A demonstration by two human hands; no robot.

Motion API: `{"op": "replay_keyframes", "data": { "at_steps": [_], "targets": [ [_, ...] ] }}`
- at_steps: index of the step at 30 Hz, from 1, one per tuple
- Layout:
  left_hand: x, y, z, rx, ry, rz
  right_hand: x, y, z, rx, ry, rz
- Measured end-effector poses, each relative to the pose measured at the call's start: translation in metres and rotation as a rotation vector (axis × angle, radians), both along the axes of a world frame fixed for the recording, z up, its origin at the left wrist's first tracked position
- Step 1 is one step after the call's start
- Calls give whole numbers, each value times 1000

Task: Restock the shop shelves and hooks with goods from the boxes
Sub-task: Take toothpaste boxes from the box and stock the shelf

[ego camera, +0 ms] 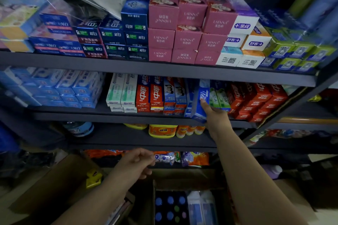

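My right hand (214,115) grips a blue toothpaste box (200,103), held upright at the front edge of the middle shelf (109,116), between blue-and-red boxes and green-and-white boxes. My left hand (138,162) hangs lower, in front of the bottom shelf, fingers loosely curled and holding nothing. An open cardboard box (184,206) below holds dark packs with blue dots and pale bottles.
The top shelf (146,68) carries pink, blue, white and green boxes. Yellow tubs (162,130) and a jar stand on the third shelf. Bagged goods (195,159) lie lowest. A second cardboard box (60,184) sits at the left. A dark shelf post (292,104) rises at the right.
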State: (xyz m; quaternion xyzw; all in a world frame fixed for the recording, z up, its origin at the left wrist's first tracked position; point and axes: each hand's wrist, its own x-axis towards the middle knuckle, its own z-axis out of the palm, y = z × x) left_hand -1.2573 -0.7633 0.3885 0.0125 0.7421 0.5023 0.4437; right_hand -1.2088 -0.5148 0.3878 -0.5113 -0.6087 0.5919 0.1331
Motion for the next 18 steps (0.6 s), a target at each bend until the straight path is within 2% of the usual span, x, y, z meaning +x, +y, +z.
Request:
{"op": "replay_keyframes", "data": {
  "at_steps": [6,10,13,15,18],
  "targets": [
    [-5,-3,-8,-58,-40,21,-21,15,1,-13,15,-58],
    [-6,0,-9,-77,-44,27,-32,17,5,39,-79,-74],
    [-8,1,-9,-92,-46,41,-25,13,0,-60,-3,-166],
    [-9,0,-10,-94,-53,54,-15,7,-7,-141,63,-155],
    [-9,-2,-14,-106,-58,58,-8,2,-19,-154,157,-171]
  ]
}}
